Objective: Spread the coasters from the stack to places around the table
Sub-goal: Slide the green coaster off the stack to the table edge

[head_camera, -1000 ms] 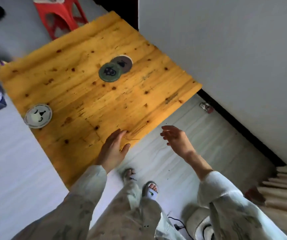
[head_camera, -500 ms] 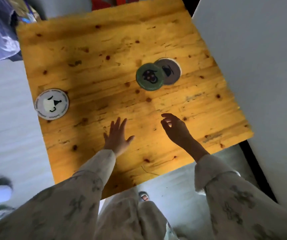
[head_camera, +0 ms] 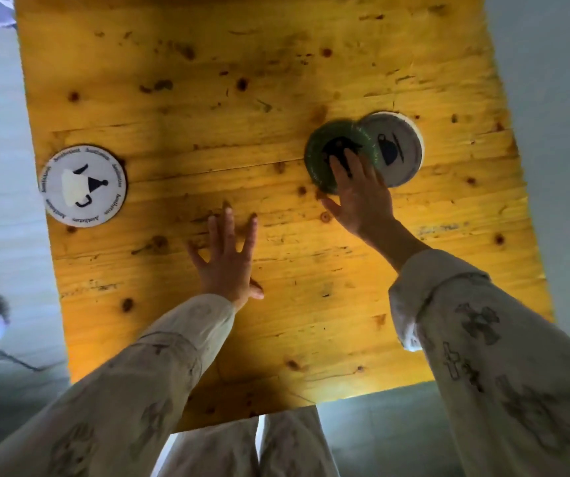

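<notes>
The fingers [head_camera: 340,163] of the right hand [head_camera: 359,197] lay flat and slightly spread on the green coaster [head_camera: 324,146], pressing rather than gripping it. That coaster overlapped a white coaster [head_camera: 402,149] just beside it, a stack of two. The left hand [head_camera: 228,259] rested palm-down on the wooden table [head_camera: 207,98], fingers splayed wide, holding nothing. A third coaster, white with black print [head_camera: 83,185], sat alone near the table's left edge, well apart. Three coasters showed in all.

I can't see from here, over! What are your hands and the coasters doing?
Right hand flat on green coaster, which overlaps grey coaster. Left hand open on table. White coaster alone at left. Nothing blocking.
</notes>
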A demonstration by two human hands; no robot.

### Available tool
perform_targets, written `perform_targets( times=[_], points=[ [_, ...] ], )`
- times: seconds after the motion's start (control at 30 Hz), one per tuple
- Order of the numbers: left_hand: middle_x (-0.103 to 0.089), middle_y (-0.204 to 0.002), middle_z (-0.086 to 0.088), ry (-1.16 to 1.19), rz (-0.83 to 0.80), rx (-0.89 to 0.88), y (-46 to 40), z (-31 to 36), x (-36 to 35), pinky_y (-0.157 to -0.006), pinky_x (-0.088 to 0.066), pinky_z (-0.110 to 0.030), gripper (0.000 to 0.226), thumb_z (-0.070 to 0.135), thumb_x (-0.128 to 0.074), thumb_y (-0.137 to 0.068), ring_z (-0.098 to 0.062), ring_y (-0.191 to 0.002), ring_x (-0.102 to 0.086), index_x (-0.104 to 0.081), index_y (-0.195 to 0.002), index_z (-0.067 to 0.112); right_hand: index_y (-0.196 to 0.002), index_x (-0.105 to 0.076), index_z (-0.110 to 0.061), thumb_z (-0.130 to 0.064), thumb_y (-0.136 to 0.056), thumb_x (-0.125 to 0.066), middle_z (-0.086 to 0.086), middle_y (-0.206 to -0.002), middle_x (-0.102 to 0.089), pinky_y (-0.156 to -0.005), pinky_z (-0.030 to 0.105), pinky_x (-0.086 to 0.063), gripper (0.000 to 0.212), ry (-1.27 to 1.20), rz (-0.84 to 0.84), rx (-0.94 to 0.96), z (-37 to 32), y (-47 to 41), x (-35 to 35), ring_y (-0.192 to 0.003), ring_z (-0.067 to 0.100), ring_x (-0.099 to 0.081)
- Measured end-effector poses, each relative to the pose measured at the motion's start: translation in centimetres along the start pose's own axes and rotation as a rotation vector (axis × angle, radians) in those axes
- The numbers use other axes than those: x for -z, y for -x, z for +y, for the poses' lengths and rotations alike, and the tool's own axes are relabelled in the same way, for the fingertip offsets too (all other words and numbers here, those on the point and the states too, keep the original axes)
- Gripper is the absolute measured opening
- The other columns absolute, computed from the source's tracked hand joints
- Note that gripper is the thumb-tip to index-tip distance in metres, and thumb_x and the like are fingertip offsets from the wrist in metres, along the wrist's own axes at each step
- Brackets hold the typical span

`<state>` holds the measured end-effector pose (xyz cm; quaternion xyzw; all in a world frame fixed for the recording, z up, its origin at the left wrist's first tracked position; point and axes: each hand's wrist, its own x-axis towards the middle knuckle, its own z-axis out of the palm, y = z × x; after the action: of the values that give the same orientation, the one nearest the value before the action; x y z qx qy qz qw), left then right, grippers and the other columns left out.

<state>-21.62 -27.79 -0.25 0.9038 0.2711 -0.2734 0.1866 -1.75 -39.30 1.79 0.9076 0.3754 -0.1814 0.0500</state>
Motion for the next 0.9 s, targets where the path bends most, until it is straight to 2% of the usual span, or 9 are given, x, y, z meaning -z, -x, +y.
perform_targets(
  times=[0.17, 0.23, 0.3, 0.37, 0.43, 0.53, 0.67, 0.77, 0.9],
  points=[
    [0.032, -0.149, -0.009, 0.002, -0.004, 0.029, -0.1, 0.0, -0.3, -0.106, -0.003, -0.068, 0.133, 0.047, -0.076, -0.055, -0.032, -0.138, 0.024, 0.036, -0.125, 0.039, -0.138, -0.031, -0.010, -0.040, -0.093, -0.044, 0.022, -0.142, -0.036, -0.099, 0.054, -0.036, 0.056, 0.133, 0.033, 0.050, 0.1, -1.6, 0.1, -0.125, 0.041, -0.036],
    [0.033, -0.149, -0.008, 0.007, -0.009, 0.025, -0.1, 0.0, -0.3, -0.106, -0.003, -0.069, 0.133, 0.046, -0.077, -0.055, -0.031, -0.138, 0.026, 0.037, -0.125, 0.039, -0.134, -0.035, -0.004, -0.030, -0.096, -0.040, 0.026, -0.140, -0.039, -0.100, 0.053, -0.037, 0.048, 0.172, 0.025, 0.081, -0.3, -1.5, 0.0, -0.125, 0.042, -0.039],
    [0.035, -0.148, -0.007, 0.018, -0.018, 0.023, -0.2, -0.2, -0.4, -0.106, -0.002, -0.069, 0.133, 0.046, -0.077, -0.056, -0.031, -0.137, 0.028, 0.037, -0.124, 0.040, -0.120, -0.048, 0.000, -0.014, -0.094, -0.039, 0.028, -0.128, -0.053, -0.091, 0.050, -0.048, 0.031, 0.230, 0.102, 0.109, -1.1, -1.1, -0.1, -0.115, 0.041, -0.051],
    [0.038, -0.146, -0.005, 0.024, -0.032, 0.027, -0.1, -0.5, -0.3, -0.106, -0.002, -0.068, 0.133, 0.045, -0.077, -0.056, -0.030, -0.136, 0.029, 0.038, -0.123, 0.041, -0.108, -0.053, 0.000, -0.004, -0.090, -0.039, 0.024, -0.111, -0.063, -0.079, 0.047, -0.053, 0.024, 0.177, 0.157, 0.109, -1.7, -0.7, 0.0, -0.101, 0.039, -0.058],
    [0.043, -0.141, 0.000, 0.044, -0.045, 0.026, -0.1, -0.6, -0.2, -0.106, 0.000, -0.068, 0.132, 0.044, -0.077, -0.057, -0.028, -0.136, 0.031, 0.037, -0.123, 0.043, -0.106, -0.052, 0.001, -0.001, -0.089, -0.040, 0.023, -0.104, -0.064, -0.074, 0.047, -0.050, 0.022, 0.072, 0.189, 0.131, -1.8, -0.1, 0.0, -0.096, 0.039, -0.058],
    [0.047, -0.134, 0.003, 0.069, -0.056, 0.020, 0.0, -0.6, 0.0, -0.106, 0.002, -0.067, 0.130, 0.042, -0.077, -0.058, -0.026, -0.134, 0.032, 0.037, -0.121, 0.046, -0.094, -0.061, 0.001, 0.002, -0.078, -0.058, 0.020, -0.086, -0.070, -0.063, 0.041, -0.055, 0.016, -0.009, 0.309, 0.192, -1.2, 2.0, -0.5, -0.081, 0.037, -0.066],
    [0.048, -0.132, 0.006, 0.084, -0.065, 0.020, -0.1, -0.7, 0.0, -0.106, 0.004, -0.066, 0.130, 0.041, -0.078, -0.059, -0.024, -0.134, 0.033, 0.039, -0.117, 0.049, -0.093, -0.067, 0.002, 0.011, -0.067, -0.064, 0.018, -0.091, -0.074, -0.071, 0.041, -0.060, 0.028, -0.142, 0.328, 0.379, -0.8, 6.9, -2.0, -0.087, 0.033, -0.071],
    [0.047, -0.134, 0.008, 0.106, -0.068, 0.023, -0.1, -0.8, 0.1, -0.106, 0.005, -0.066, 0.129, 0.039, -0.079, -0.059, -0.022, -0.135, 0.032, 0.036, -0.117, 0.052, -0.090, -0.069, 0.001, 0.020, -0.053, -0.069, 0.018, -0.093, -0.075, -0.076, 0.044, -0.060, 0.041, -0.247, 0.255, 0.522, -0.4, 10.7, -3.5, -0.090, 0.032, -0.071],
    [0.038, -0.146, 0.005, 0.124, -0.061, 0.022, 0.0, -0.7, 0.4, -0.106, 0.006, -0.066, 0.128, 0.038, -0.080, -0.058, -0.021, -0.136, 0.030, 0.030, -0.122, 0.051, -0.086, -0.072, -0.005, 0.019, -0.045, -0.074, 0.011, -0.099, -0.076, -0.081, 0.045, -0.059, 0.048, -0.209, 0.134, 0.625, 0.7, 14.5, -5.4, -0.097, 0.026, -0.071]
  ],
)
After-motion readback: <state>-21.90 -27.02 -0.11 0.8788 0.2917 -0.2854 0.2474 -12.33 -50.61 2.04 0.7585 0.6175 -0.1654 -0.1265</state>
